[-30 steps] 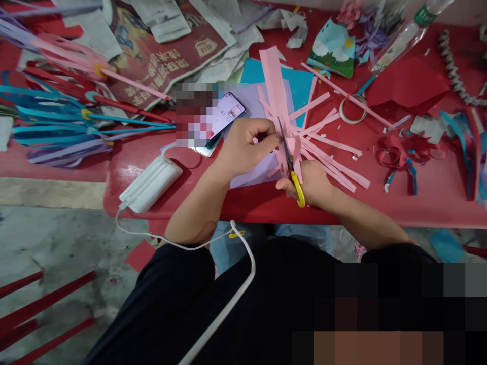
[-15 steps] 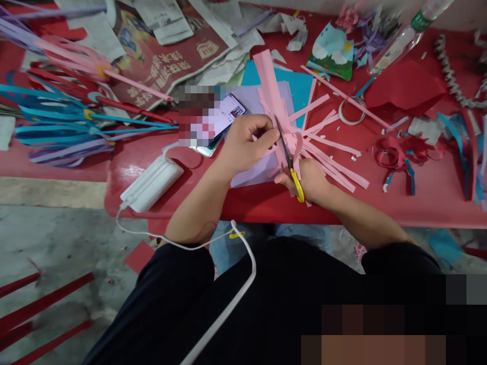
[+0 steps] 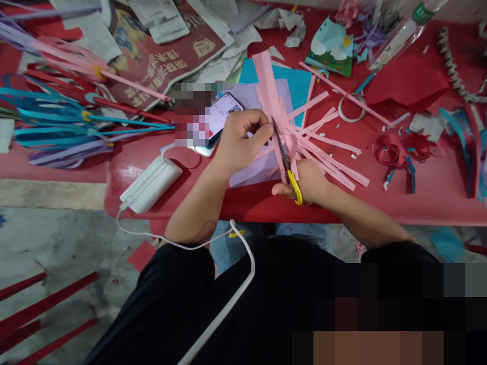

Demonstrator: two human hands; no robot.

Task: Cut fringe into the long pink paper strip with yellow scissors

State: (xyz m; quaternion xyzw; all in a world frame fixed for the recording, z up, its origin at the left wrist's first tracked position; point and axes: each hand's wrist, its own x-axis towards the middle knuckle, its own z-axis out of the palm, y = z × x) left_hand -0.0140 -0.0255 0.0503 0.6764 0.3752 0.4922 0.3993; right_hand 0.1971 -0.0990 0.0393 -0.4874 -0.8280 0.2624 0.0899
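My right hand (image 3: 309, 181) is closed on yellow-handled scissors (image 3: 294, 186), whose dark blades point up and away from me across pink paper. Thumb and fingers of my left hand (image 3: 249, 136) pinch the pink paper (image 3: 267, 81) close to the blade tips. One wide uncut piece of this paper stands up at the far side. Narrow pink strips (image 3: 335, 165) fan out on the right beyond my right hand. Below the work lie sheets of lilac paper (image 3: 249, 175) and blue paper (image 3: 304, 83).
A phone (image 3: 224, 114) and a white power bank (image 3: 152, 183) lie to the left, with a white cable (image 3: 249, 248) running over my lap. Paper lanterns on sticks (image 3: 53, 119) are at far left. Rolled tape (image 3: 352, 109), a plastic bottle (image 3: 403, 38) and red scraps (image 3: 391, 149) lie right.
Both hands stay at nearly the same spot. The scissors have shifted slightly left and toward me, and my left hand has moved a little left and away.
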